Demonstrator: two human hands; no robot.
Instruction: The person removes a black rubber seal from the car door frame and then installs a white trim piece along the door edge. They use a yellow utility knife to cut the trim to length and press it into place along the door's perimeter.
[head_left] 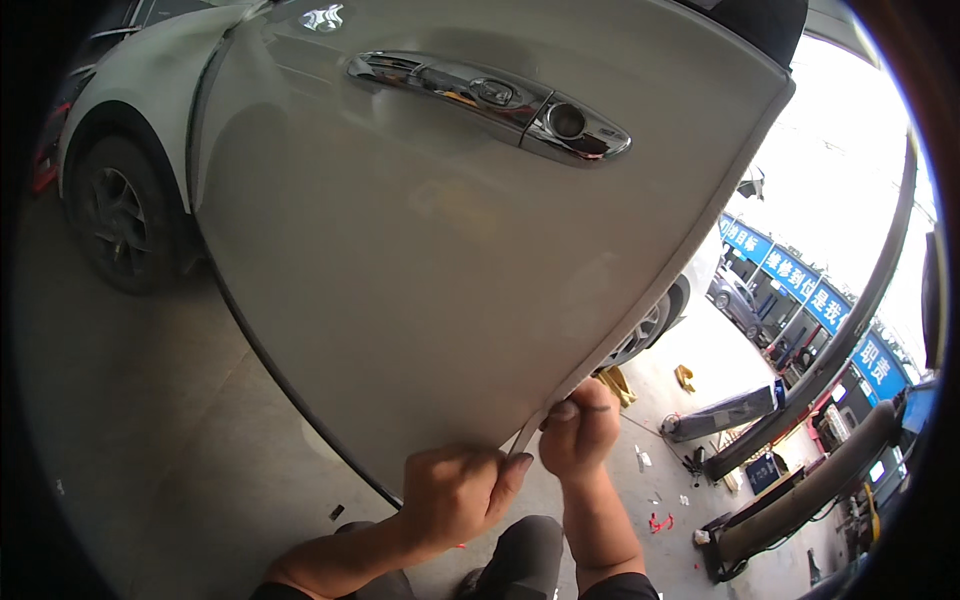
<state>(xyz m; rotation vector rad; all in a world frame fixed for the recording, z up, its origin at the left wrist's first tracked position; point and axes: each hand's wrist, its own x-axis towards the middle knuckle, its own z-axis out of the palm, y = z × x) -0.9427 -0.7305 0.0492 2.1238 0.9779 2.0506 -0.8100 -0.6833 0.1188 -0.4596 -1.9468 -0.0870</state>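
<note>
A white car door with a chrome handle stands swung open in front of me. Along its rear edge runs a thin pale strip, which comes into plain view between my hands at the lower corner. My left hand is closed at the door's bottom corner, its thumb pressed along the strip's lower end. A little higher, my right hand pinches the strip at the door edge with bent fingers. Part of the strip is hidden behind the fingers of both hands.
At the left is the car's front wheel. My knees are below the door. Lift posts, yellow lift pads and red scraps stand or lie at the right, with blue banners and a parked car beyond.
</note>
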